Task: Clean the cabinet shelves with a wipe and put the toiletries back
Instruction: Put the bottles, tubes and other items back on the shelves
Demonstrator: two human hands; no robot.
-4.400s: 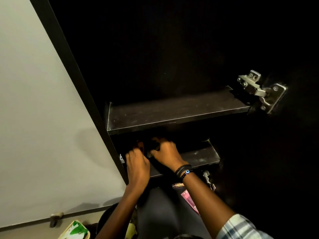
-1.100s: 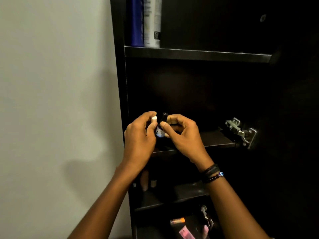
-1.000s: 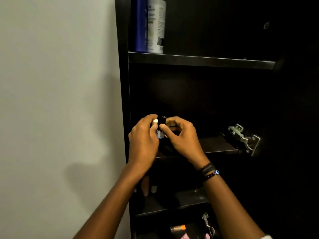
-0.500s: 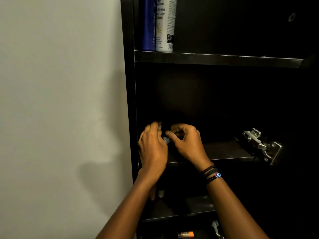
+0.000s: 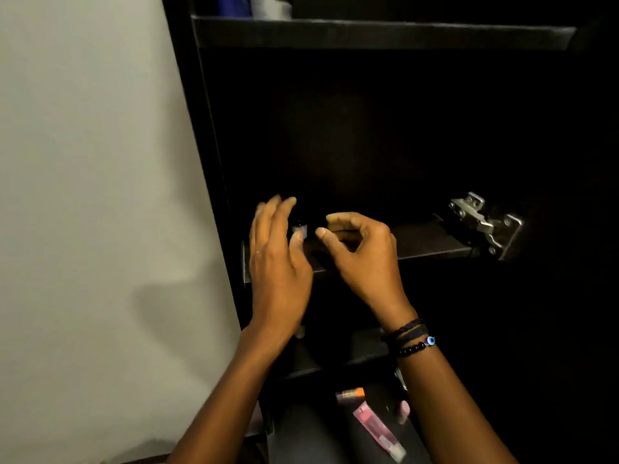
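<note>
Both hands hold nothing, the left hand (image 5: 278, 259) with fingers almost straight and the right hand (image 5: 365, 256) with fingers loosely curled, and between them a small dark bottle (image 5: 299, 228) stands upright on the middle shelf (image 5: 428, 244), near its left end.

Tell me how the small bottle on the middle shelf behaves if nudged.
The small bottle stands upright on the shelf, narrow for its height, so it probably tips easily. It looks tiny, likely light. The left hand is right beside it; a slight brush might topple it.
</note>
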